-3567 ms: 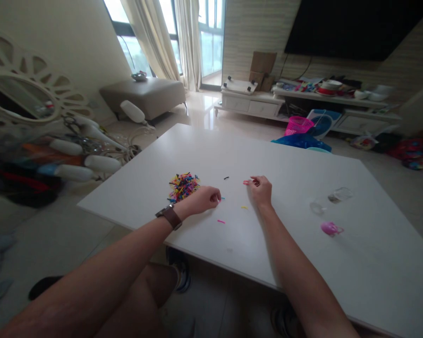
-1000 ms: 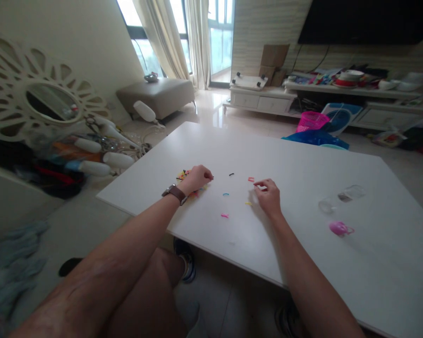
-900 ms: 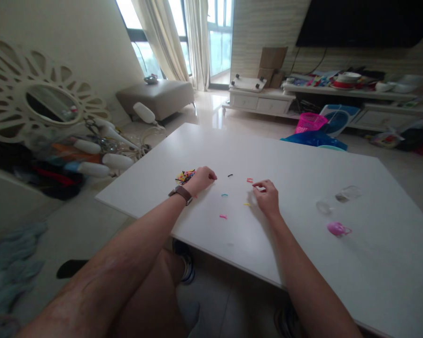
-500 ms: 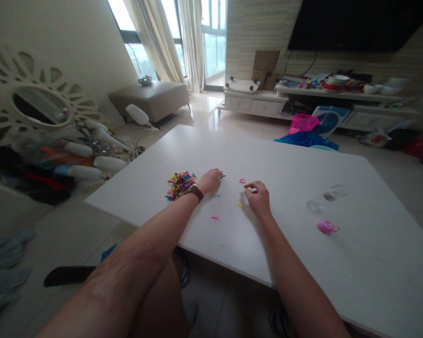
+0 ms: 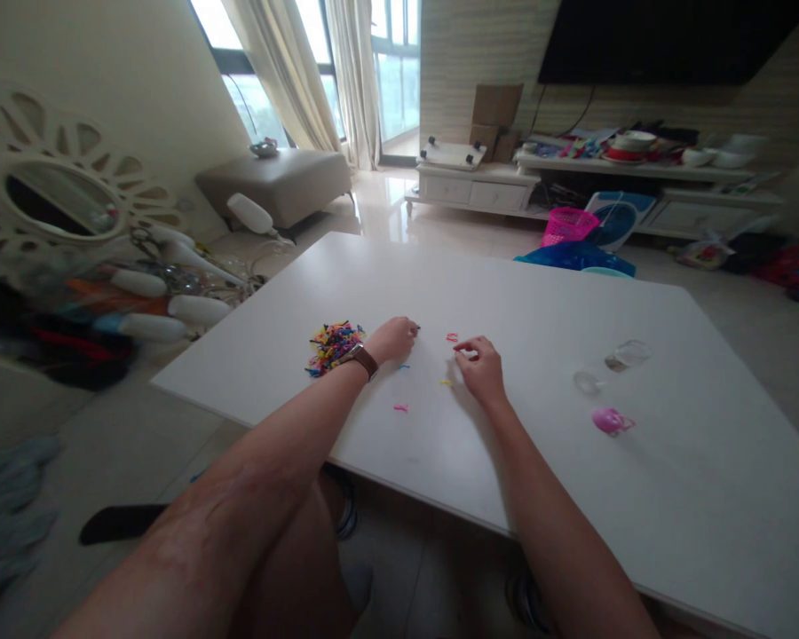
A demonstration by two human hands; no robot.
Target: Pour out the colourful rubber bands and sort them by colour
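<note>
My left hand, with a brown watch on the wrist, rests on the white table. Its fingers are curled and the tips pinch a small dark piece. Just left of it lies a pile of small coloured pieces. My right hand lies on the table with thumb and forefinger pinched together, right beside a red piece; I see nothing in it. Loose blue, yellow and pink pieces lie between the hands.
A clear jar on its side, a clear lid and a pink lid lie on the table to the right. A pink basket and blue things stand beyond the far edge, clutter on the floor at left.
My left hand went from the coloured pile rightward to the small dark piece and closed on it. My right hand stayed beside the red piece, which it let go earlier.
</note>
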